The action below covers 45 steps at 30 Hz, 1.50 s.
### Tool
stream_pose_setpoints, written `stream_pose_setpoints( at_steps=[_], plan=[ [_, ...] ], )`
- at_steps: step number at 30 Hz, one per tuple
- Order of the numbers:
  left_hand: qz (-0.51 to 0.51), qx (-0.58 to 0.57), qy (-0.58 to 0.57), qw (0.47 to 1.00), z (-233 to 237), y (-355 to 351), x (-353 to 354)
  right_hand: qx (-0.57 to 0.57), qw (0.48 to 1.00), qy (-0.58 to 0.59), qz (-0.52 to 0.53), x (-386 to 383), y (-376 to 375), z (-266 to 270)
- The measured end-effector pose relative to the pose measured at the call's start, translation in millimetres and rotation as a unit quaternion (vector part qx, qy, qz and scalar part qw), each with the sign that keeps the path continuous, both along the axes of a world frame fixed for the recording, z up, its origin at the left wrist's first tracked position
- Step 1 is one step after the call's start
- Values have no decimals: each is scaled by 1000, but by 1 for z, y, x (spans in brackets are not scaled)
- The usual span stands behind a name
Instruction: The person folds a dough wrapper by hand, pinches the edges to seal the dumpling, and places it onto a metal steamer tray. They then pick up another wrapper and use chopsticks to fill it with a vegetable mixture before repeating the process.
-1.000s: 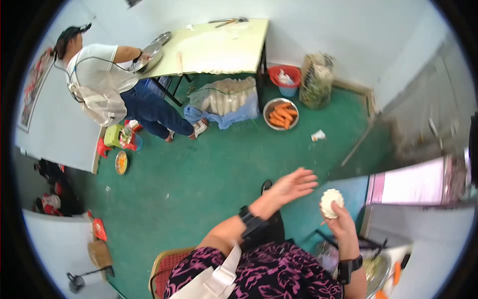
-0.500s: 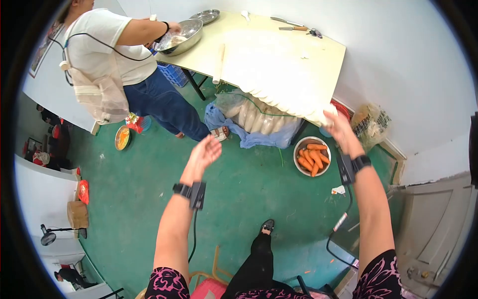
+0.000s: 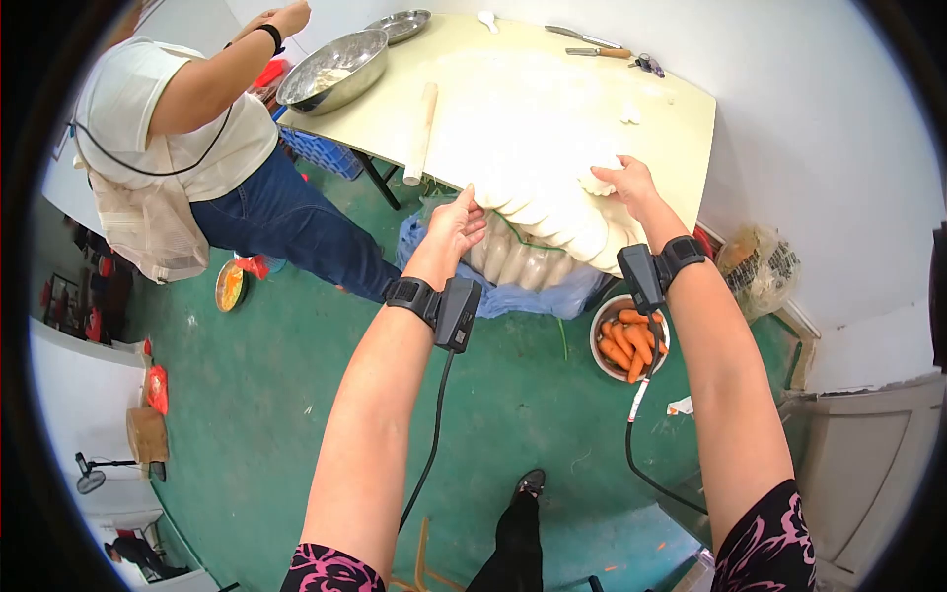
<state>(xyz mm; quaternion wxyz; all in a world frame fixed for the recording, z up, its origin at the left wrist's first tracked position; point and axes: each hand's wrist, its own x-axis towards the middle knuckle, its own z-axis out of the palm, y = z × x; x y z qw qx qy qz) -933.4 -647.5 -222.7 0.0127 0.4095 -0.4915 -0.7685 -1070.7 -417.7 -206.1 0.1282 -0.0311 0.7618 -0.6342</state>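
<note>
Dumpling (image 3: 598, 184) pinched in right hand (image 3: 631, 187) at table's (image 3: 681, 109) near edge, row (image 3: 552, 212) running left toward open, empty left hand (image 3: 456, 223).

The pale worktop (image 3: 513, 109) fills the upper centre: a metal bowl (image 3: 330, 67) upper left, a rolling pin (image 3: 421, 133) beside it, white dumplings (image 3: 552, 212) along its lower edge, knives (image 3: 592, 44) top right.
</note>
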Motion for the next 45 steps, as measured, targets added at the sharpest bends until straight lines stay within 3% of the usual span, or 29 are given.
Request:
stream_pose_setpoints(
  at_steps=[2, 6, 10, 13, 15, 17, 20, 23, 25, 27, 29, 33, 37, 40, 43, 44, 45],
  plan=[
    [-4, -44, -10, 999, -4, 2, -7, 148, 979, 114, -75, -8, 2, -14],
    [26, -102, -24, 994, -13, 5, -19, 315, 930, 143, -124, 0, 24, -7],
    [12, -477, -17, 878, 8, 8, -28, 311, 927, 192, -89, 38, 41, 5],
    [61, -351, 69, 932, 19, 9, -56, 270, 935, 221, -62, 65, 55, 3],
    [73, -162, 161, 971, 39, 19, -66, 229, 950, 205, -45, 85, 64, 2],
    [48, -9, 235, 971, 62, 31, -64, 173, 973, 151, -34, 110, 73, 2],
    [-45, 117, 292, 948, 101, 59, -36, -84, 996, -39, 14, 156, 86, 30],
    [-167, 151, 266, 937, 138, 117, 32, -333, 935, -117, 22, 206, 111, 54],
    [-259, 160, 217, 928, 150, 157, 86, -433, 891, -135, 18, 245, 134, 73],
    [-392, 189, 201, 878, 131, 186, 131, -388, 911, -115, 80, 294, 162, 80],
    [-438, 171, 148, 870, 127, 232, 182, -321, 925, -183, 86, 355, 186, 102],
    [-456, 143, 90, 874, 147, 320, 292, -212, 950, -223, -49, 497, 260, 126],
    [-488, 315, 68, 811, 163, 417, 430, -162, 949, -133, -235, 655, 335, 179],
    [-544, 373, 52, 750, 182, 490, 540, -92, 944, -11, -316, 773, 390, 186],
    [-625, 316, 27, 713, 199, 556, 640, 17, 910, 18, -414, 880, 434, 205],
    [-662, 274, 38, 697, 206, 573, 668, 98, 904, -42, -413, 917, 452, 215],
    [-692, 236, 56, 681, 210, 589, 692, 54, 896, -33, -439, 949, 464, 211]
  ],
)
